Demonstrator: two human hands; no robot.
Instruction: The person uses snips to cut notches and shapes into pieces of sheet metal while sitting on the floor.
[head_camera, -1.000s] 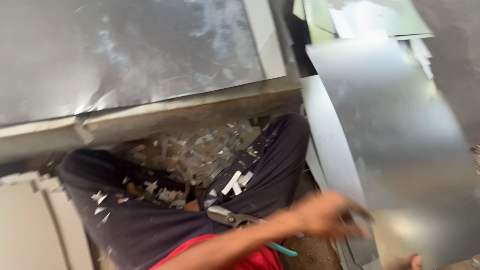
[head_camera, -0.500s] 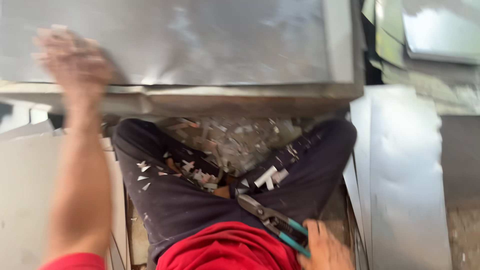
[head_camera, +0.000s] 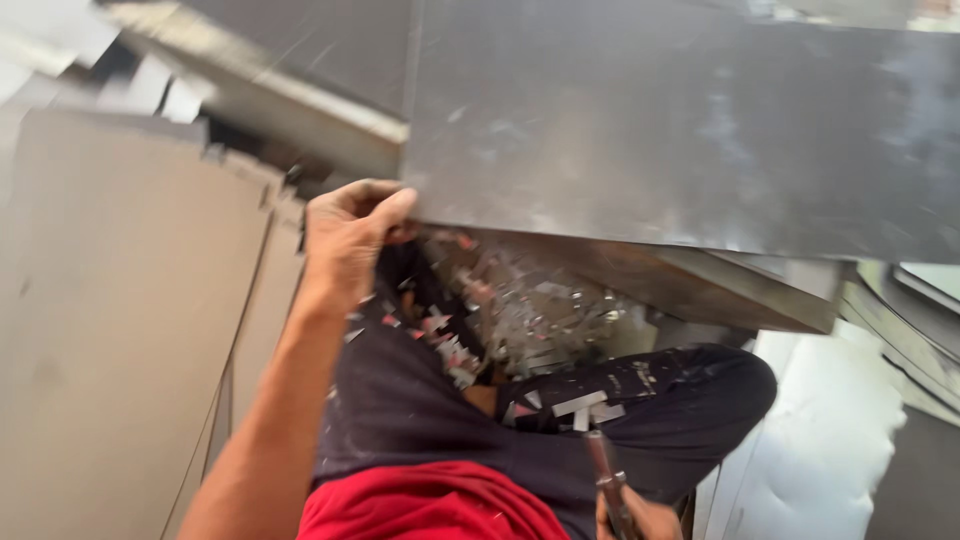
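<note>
A large grey metal sheet (head_camera: 690, 130) fills the upper right of the view, dull and scuffed with pale smears, its lower edge running just above the person's lap. To the left lies a broad flat panel (head_camera: 110, 330) of pale grey-brown, with more sheet edges stacked and blurred at the top left. Under the big sheet a dark metal beam (head_camera: 700, 285) slants down to the right, and a bright white sheet (head_camera: 830, 440) lies at the lower right. The person sits cross-legged in dark trousers (head_camera: 420, 400) strewn with small shiny metal offcuts (head_camera: 520, 320), which also heap on the floor between the knees.

The left hand (head_camera: 350, 235) grips the big sheet's lower left corner, fingers curled under it and thumb pressed on top. The right hand (head_camera: 640, 518), mostly cut off at the bottom edge, is closed around the handle of tin snips (head_camera: 603, 470), which point up over the lap.
</note>
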